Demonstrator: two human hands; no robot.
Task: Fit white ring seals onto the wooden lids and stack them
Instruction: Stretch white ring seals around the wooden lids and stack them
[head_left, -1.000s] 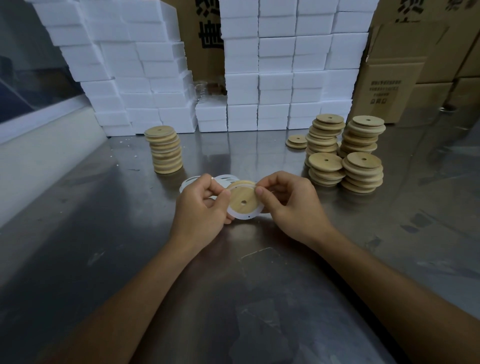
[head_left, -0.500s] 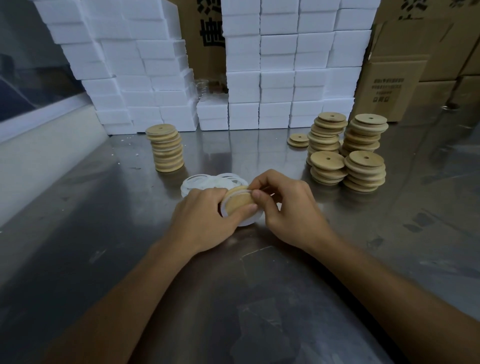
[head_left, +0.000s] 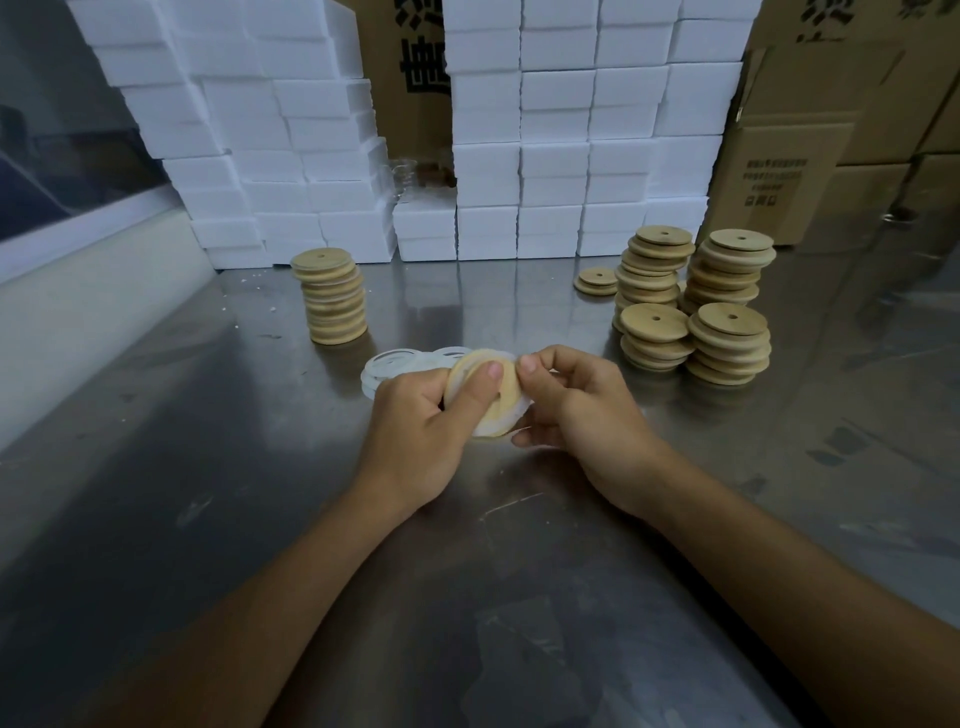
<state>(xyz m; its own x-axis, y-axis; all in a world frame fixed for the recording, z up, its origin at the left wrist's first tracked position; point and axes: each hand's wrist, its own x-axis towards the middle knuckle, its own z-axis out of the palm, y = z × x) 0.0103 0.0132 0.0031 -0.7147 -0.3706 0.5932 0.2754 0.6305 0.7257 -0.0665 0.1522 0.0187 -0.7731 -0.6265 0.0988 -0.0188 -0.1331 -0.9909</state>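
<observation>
both hands hold one wooden lid (head_left: 485, 397) tilted above the metal counter (head_left: 208, 467), centre of the scene. the left hand (head_left: 421, 431) grips it, thumb pressed flat across its face; the right hand (head_left: 582, 410) pinches its right edge with curled fingers. a white ring seal (head_left: 493, 427) shows along the lid's lower rim, blurred, so how far it is seated cannot be told. just beyond the hands lies a small heap of loose white rings (head_left: 395, 366), count unclear. one lid stack (head_left: 335, 296) stands far left; four lid stacks (head_left: 693, 304) cluster far right, touching or nearly so, with a low pair of lids (head_left: 597, 280) just left of them. white foam boxes (head_left: 519, 130) wall off the far edge, brown cartons (head_left: 779, 176) at far right. a pale ledge (head_left: 78, 306) borders the left. bare counter lies between the stacks and all along the near side
</observation>
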